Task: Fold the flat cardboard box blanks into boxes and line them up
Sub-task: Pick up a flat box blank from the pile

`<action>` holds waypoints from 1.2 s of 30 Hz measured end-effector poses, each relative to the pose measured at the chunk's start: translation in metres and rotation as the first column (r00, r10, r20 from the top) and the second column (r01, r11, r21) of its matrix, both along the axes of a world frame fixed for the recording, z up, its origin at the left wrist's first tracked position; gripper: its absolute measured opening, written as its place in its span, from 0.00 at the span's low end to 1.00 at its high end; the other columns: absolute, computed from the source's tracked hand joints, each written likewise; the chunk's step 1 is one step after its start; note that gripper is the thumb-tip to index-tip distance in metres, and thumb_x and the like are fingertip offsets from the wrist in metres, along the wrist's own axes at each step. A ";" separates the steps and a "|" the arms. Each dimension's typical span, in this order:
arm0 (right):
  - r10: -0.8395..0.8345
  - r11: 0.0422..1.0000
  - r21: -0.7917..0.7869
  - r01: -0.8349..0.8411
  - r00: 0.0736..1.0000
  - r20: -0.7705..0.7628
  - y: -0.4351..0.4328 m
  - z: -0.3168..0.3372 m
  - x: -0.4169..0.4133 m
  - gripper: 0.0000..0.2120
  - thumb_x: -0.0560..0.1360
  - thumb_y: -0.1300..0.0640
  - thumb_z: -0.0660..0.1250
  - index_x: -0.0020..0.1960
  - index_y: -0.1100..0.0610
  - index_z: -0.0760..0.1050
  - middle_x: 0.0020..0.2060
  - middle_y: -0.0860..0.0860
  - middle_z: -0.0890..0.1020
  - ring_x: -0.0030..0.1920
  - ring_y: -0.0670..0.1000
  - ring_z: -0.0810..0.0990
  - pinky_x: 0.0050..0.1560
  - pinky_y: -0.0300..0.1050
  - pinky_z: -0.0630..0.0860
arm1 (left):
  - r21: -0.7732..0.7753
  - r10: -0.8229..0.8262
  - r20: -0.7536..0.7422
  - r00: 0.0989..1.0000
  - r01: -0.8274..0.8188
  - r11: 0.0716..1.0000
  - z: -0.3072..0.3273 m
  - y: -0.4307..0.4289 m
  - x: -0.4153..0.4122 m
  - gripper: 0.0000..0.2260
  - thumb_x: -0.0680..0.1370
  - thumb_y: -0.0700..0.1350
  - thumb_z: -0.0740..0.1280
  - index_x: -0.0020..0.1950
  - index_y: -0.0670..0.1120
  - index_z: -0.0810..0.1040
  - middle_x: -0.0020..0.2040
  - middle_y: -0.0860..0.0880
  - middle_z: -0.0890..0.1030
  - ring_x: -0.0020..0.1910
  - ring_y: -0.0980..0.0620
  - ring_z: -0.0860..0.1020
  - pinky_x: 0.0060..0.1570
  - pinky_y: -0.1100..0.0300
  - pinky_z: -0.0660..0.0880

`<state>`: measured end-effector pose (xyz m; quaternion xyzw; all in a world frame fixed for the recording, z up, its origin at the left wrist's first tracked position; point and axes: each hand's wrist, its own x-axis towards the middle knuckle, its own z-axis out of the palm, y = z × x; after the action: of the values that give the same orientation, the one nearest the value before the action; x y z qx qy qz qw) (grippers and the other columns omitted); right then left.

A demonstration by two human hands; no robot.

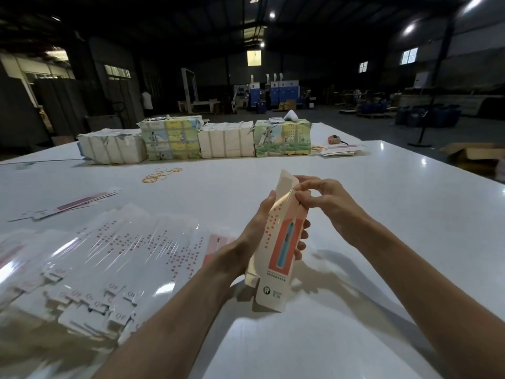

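Observation:
A tall narrow box blank (278, 250), cream with an orange and blue panel, stands nearly upright over the white table (382, 242). My left hand (254, 231) wraps around its middle from the left, fingertips showing on the right side. My right hand (319, 198) pinches a flap at its upper end; the top flap sticks up behind the fingers. The lower end is open with a small flap hanging. A spread of flat blanks (114, 255) with red print lies at the left under clear film.
Several wrapped bundles (191, 140) stand in a row at the far side of the table. Loose rubber bands (158, 175) lie in front of them. A few flat blanks (68, 205) lie at the left, more (341, 150) at the far right. Dark warehouse behind.

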<state>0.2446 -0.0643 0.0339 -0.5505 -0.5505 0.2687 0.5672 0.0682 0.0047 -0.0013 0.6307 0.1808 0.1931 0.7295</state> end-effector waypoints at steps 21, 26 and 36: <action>0.102 0.986 0.151 -0.077 0.981 -0.165 0.004 -0.040 -0.039 0.22 0.82 0.52 0.68 0.74 0.45 0.68 0.53 0.53 0.87 0.54 0.59 0.87 0.51 0.51 0.85 | -0.315 0.159 0.109 0.981 -0.117 0.942 -0.008 -0.001 0.000 0.33 0.80 0.73 0.55 0.58 0.44 0.78 0.39 0.42 0.81 0.35 0.48 0.82 0.36 0.56 0.82; 0.074 0.984 0.168 -0.055 0.991 -0.113 0.000 -0.038 -0.028 0.24 0.80 0.49 0.71 0.74 0.43 0.69 0.51 0.54 0.87 0.56 0.58 0.86 0.57 0.52 0.84 | 0.028 0.471 0.196 0.860 -0.485 0.874 -0.018 0.003 0.006 0.20 0.85 0.62 0.57 0.76 0.61 0.63 0.54 0.45 0.85 0.47 0.40 0.88 0.43 0.44 0.86; 0.037 0.990 0.136 -0.035 0.999 -0.010 0.002 -0.036 -0.018 0.22 0.78 0.45 0.72 0.71 0.40 0.72 0.50 0.49 0.86 0.55 0.54 0.87 0.53 0.48 0.85 | 0.279 0.249 0.182 0.951 -0.293 0.915 -0.018 -0.005 0.011 0.47 0.72 0.45 0.80 0.73 0.77 0.53 0.66 0.57 0.72 0.58 0.45 0.85 0.47 0.51 0.85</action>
<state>0.2265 -0.0626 -0.0023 -0.4991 -0.5738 0.2442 0.6017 0.0796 -0.0005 -0.0191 0.6882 0.1822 0.3625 0.6015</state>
